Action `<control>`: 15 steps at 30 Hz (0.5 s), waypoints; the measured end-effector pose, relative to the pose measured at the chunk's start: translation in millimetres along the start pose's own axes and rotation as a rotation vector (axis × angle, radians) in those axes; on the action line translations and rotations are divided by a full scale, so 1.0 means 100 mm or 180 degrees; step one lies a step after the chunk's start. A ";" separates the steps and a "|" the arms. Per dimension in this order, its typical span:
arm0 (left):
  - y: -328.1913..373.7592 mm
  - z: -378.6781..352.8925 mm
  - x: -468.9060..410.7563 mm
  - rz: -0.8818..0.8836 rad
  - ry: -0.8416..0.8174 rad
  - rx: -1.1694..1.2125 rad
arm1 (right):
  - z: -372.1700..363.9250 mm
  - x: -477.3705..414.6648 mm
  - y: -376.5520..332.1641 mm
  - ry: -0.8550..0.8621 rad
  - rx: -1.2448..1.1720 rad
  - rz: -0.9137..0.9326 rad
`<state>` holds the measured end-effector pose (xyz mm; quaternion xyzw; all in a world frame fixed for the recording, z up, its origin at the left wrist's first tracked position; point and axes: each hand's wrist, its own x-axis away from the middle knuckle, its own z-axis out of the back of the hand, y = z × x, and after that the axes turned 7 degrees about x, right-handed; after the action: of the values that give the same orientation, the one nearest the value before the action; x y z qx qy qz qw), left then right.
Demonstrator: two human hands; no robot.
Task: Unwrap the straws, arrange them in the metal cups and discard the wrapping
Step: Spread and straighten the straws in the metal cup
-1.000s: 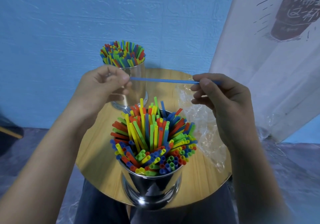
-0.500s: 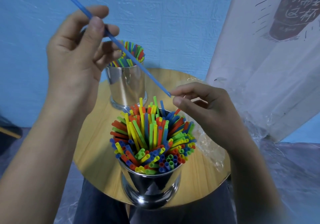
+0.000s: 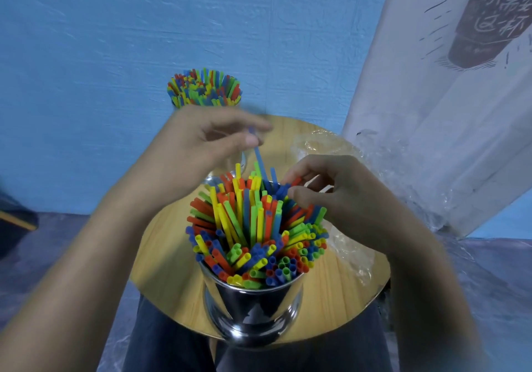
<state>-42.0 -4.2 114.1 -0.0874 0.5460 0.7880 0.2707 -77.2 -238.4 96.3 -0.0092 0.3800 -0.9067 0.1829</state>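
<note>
- Polished metal forms the near cup (image 3: 253, 308), standing at the front edge of the round wooden table (image 3: 169, 265) and packed with upright red, yellow, green and blue straws (image 3: 256, 227) that fan outward at their tops.
- The right hand (image 3: 339, 199) rests against the far right side of that bundle, fingers curled and partly closed, thumb and forefinger tips among the straw ends; whether it actually pinches one cannot be told.
- The left hand (image 3: 201, 147) hovers just behind and above the near cup, thumb and fingers pinched together on the upper part of a single blue straw (image 3: 259, 158).
- That blue straw slants downward, its lower end dipping into the far side of the near cup's bundle.
- Crumpled clear plastic wrapping (image 3: 345, 153) lies on the right part of the table, spilling past its edge.
- A second metal cup (image 3: 243, 161), mostly hidden behind the left hand, stands at the table's far side, its own mixed-colour straws (image 3: 204, 88) showing above the hand.
- A blue wall (image 3: 115, 40) rises behind.
</note>
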 end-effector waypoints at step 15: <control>-0.02 0.02 0.06 0.0524 -0.0922 0.0056 | -0.05 -0.02 -0.02 0.0012 -0.0294 0.0269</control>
<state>-45.9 0.5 110.9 0.0745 0.5135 0.8071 0.2818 -76.8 -233.4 94.0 0.0000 0.4218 -0.8797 0.2197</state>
